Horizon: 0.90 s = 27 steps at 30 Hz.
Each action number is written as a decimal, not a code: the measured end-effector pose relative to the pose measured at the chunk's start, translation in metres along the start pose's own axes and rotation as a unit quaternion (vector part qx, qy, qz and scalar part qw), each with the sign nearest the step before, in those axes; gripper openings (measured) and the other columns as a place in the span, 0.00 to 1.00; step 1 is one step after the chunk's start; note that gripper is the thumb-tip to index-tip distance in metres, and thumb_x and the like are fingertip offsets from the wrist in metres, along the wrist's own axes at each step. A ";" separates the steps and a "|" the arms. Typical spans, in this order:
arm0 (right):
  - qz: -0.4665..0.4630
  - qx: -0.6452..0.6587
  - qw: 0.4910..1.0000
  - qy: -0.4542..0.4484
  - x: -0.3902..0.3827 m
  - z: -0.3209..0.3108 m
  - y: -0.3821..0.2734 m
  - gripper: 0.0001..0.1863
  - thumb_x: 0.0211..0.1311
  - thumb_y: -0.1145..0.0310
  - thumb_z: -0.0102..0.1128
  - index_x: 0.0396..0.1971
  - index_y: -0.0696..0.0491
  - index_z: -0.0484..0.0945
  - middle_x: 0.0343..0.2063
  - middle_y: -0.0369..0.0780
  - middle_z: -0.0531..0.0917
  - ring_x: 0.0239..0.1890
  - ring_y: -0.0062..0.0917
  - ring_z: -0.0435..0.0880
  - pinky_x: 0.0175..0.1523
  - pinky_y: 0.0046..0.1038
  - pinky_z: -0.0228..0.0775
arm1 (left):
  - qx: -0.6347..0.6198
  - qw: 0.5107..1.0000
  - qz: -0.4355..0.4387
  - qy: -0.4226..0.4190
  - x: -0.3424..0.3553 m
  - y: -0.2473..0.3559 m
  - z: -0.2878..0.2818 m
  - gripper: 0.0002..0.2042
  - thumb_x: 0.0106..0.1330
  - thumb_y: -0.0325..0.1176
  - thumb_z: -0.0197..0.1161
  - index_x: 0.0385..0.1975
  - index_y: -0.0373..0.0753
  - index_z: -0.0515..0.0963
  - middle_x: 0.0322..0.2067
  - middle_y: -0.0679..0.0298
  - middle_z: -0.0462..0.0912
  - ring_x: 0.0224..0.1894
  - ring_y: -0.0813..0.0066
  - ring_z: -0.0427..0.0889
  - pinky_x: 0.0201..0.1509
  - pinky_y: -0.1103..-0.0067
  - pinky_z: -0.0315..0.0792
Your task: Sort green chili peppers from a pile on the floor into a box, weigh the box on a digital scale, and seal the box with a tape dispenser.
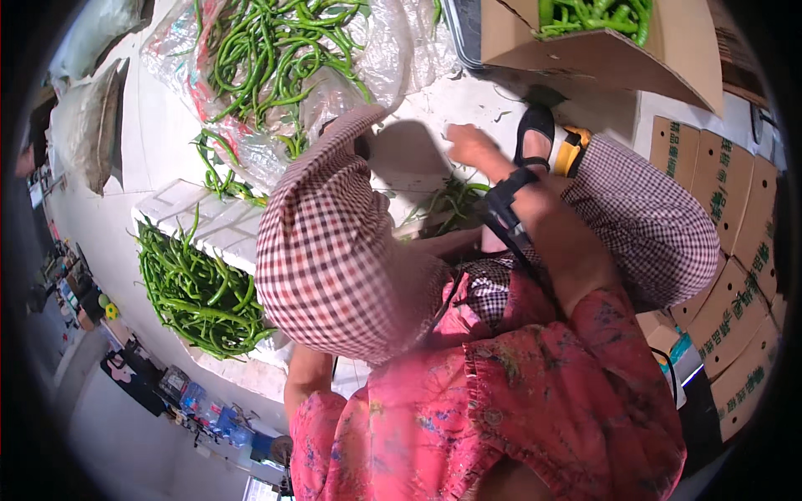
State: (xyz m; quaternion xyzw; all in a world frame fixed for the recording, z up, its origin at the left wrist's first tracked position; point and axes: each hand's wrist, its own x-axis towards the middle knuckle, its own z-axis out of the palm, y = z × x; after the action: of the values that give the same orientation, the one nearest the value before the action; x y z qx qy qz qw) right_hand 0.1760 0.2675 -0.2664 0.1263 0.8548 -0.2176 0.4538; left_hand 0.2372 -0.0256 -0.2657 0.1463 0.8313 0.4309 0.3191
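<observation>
My right hand (476,149), with a black band on the wrist, is closed above the floor between my feet. Its fingers are curled and slightly blurred, and no pepper sticks out of it. Just below it lies a small heap of green peppers and leaves (451,200). Beyond my left leg, long green peppers (267,58) are spread on a crumpled plastic sheet (409,50). A white foam box (200,225) on the left holds more green peppers (200,305). Past the elbow, my left arm goes behind my bent left knee, which hides that hand.
An open cardboard box (585,63) with thicker green peppers stands at the far right, beside a dark tray edge (462,37). Flat cardboard cartons (727,309) are stacked along the right. A filled sack (90,134) leans at the far left. Scraps of leaf lie on the floor.
</observation>
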 end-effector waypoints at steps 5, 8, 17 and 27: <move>-0.022 -0.130 0.989 -0.073 -0.029 0.033 0.009 0.13 0.51 0.75 0.59 0.37 0.60 0.84 0.41 0.51 0.84 0.46 0.46 0.83 0.49 0.42 0.77 | 0.115 0.975 0.189 0.020 0.012 -0.001 -0.005 0.24 0.59 0.33 0.61 0.59 0.49 0.71 0.50 0.51 0.73 0.52 0.54 0.74 0.53 0.63 0.71; 0.024 -0.102 0.994 -0.029 -0.017 0.075 0.030 0.13 0.51 0.72 0.61 0.38 0.59 0.84 0.40 0.52 0.84 0.46 0.45 0.83 0.49 0.40 0.77 | 0.195 0.925 0.327 -0.016 0.054 0.020 0.030 0.24 0.59 0.34 0.60 0.59 0.50 0.71 0.51 0.52 0.73 0.51 0.53 0.75 0.52 0.62 0.71; -0.083 0.028 0.993 -0.074 0.008 0.066 0.010 0.15 0.50 0.64 0.61 0.38 0.51 0.83 0.37 0.49 0.84 0.43 0.44 0.83 0.46 0.39 0.75 | 0.222 0.912 0.343 -0.045 0.055 -0.028 0.076 0.24 0.59 0.36 0.61 0.58 0.45 0.71 0.47 0.59 0.75 0.48 0.63 0.76 0.49 0.71 0.72; -0.154 0.196 0.967 0.045 -0.002 0.017 -0.031 0.17 0.53 0.61 0.62 0.39 0.55 0.82 0.31 0.43 0.86 0.32 0.30 0.85 0.44 0.30 0.76 | 0.270 0.928 0.258 0.005 -0.044 0.050 -0.044 0.22 0.63 0.36 0.59 0.57 0.40 0.70 0.51 0.57 0.73 0.51 0.61 0.74 0.51 0.69 0.72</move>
State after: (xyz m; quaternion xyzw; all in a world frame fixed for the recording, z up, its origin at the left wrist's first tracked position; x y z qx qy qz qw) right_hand 0.1765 0.2322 -0.2648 0.0897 0.8241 -0.4425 0.3420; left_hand 0.2402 -0.0465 -0.1893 0.4338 0.8514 0.2587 0.1416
